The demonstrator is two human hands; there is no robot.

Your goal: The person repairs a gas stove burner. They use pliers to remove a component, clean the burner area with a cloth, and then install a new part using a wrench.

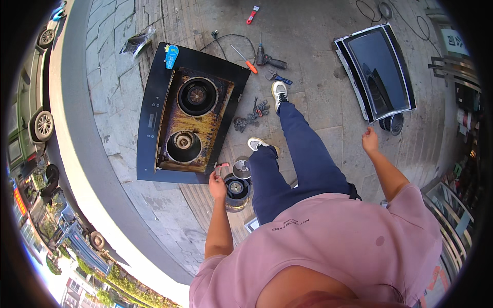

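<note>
My left hand (217, 183) is at the near edge of a black range hood (154, 87) lying on the paving, fingers curled beside a small pink-red object (222, 165); I cannot tell whether I hold it. The hood's open middle shows two fan housings (197, 96) and yellow-brown grease. A black fan wheel (237, 189) and a metal cup (241, 169) sit below that hand. My right hand (370, 138) hangs with curled fingers near the dark glass panel (375, 66), which has a black cylindrical part (393, 126) beside its lower edge; what that hand holds, if anything, is unclear.
A drill (272, 60), orange screwdriver (250, 66), wrench (282, 78), dirty gloves (246, 119), red scraper (252, 15) and cable lie around my feet. A black bag (136, 43) is at upper left. Parked vehicles line the left beyond a pale ledge (87, 154); metal frames stand at right.
</note>
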